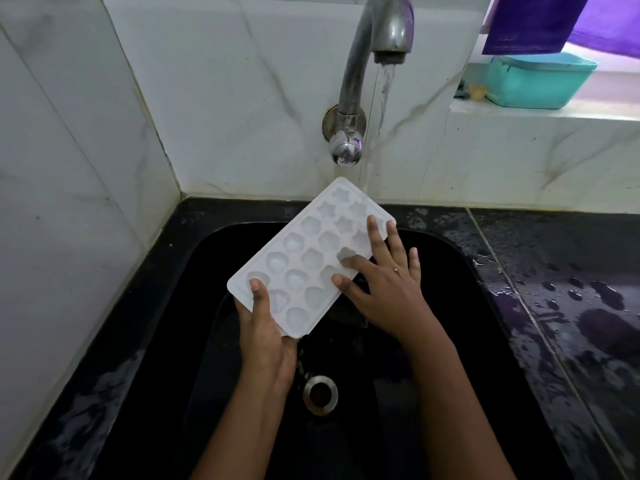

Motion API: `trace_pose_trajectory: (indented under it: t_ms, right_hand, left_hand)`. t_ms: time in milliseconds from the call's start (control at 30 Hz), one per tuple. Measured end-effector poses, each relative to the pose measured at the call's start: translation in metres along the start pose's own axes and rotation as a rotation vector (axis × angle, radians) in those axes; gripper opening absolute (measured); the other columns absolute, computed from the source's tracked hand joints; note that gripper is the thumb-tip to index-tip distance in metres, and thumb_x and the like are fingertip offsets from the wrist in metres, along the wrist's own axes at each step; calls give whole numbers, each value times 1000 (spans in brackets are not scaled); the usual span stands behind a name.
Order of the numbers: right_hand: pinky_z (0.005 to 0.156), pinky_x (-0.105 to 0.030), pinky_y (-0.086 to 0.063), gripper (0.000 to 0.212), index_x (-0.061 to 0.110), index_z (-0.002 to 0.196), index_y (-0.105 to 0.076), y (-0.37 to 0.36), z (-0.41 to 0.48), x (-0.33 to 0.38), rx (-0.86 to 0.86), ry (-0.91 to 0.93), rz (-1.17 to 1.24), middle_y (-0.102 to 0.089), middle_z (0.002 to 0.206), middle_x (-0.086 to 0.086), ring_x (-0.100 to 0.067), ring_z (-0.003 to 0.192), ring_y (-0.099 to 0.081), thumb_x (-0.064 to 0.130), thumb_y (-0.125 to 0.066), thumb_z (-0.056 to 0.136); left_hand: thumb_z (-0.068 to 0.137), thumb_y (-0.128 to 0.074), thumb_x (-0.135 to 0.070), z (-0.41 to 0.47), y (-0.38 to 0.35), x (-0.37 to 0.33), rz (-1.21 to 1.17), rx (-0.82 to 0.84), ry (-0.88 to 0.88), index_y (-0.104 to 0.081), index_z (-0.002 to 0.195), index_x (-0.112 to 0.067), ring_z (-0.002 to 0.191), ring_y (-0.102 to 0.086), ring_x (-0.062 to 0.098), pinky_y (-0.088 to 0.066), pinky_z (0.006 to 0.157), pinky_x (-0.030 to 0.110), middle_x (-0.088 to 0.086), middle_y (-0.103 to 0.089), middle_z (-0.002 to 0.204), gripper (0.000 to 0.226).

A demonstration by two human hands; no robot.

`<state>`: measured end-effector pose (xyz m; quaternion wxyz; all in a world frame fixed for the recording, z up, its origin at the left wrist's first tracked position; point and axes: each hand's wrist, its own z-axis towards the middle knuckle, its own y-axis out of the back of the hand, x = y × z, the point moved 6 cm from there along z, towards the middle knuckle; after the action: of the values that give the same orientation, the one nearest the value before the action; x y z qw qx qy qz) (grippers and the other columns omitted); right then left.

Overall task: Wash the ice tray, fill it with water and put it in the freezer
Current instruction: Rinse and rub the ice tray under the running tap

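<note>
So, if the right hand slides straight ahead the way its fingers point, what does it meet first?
The right hand lies flat on the ice tray, fingers pointing up toward the tray's far end. Going on, it would probably meet the stream of water falling from the tap, then the tiled wall; depth is unclear.

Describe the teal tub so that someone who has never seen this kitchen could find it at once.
Start at the metal tap running over the black sink, then look right along the tiled wall to the white ledge. The teal tub stands on that ledge, under the hanging purple cloth. It is the only teal thing and the only container there.
</note>
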<state>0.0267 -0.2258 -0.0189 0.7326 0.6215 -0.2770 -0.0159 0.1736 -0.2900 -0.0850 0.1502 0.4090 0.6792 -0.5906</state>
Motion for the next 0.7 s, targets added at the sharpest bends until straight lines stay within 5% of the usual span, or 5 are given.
trace_pose_trajectory:
  t_ms: [100, 333, 433, 533, 700]
  right_hand:
    - [113, -49, 13, 42, 29, 108, -60, 5, -1, -6, -88, -48, -38, 16, 157, 9, -13, 141, 27, 59, -37, 91]
    - [113, -48, 13, 55, 34, 126, -52, -2, 0, 3, -40, 58, -18, 27, 153, 13, -7, 134, 36, 67, -32, 87]
    - [115, -48, 11, 48, 32, 112, -60, 2, 0, -7, -82, 11, -4, 20, 154, 13, -6, 136, 32, 64, -33, 89]
    - [113, -49, 11, 63, 31, 107, -61, 4, -1, -5, -213, -1, -22, 17, 157, 9, -8, 139, 29, 70, -18, 84]
    - [112, -46, 13, 69, 35, 117, -59, 0, 1, -4, -79, 56, 3, 25, 151, 18, -5, 134, 36, 75, -18, 79]
  left_hand:
    - [93, -49, -46, -3, -2, 3, 34, 13, 5, -44, 141, -25, 110, -67, 26, -58, 80, 42, 6, -67, 125, 53]
    - [97, -46, -44, 1, -1, -2, 4, -2, 2, -47, 139, -24, 106, -69, 26, -59, 74, 40, 7, -68, 122, 47]
    - [96, -47, -45, 0, -1, 0, 31, 19, 1, -45, 141, -23, 109, -67, 27, -59, 74, 39, 7, -67, 124, 50]
    - [95, -47, -46, -4, -7, 6, 55, 39, 18, -45, 141, -23, 109, -67, 27, -58, 78, 42, 7, -67, 125, 51]
    - [94, -49, -48, 1, -1, 3, 22, 12, 24, -47, 139, -23, 110, -67, 29, -54, 87, 50, 9, -67, 124, 52]
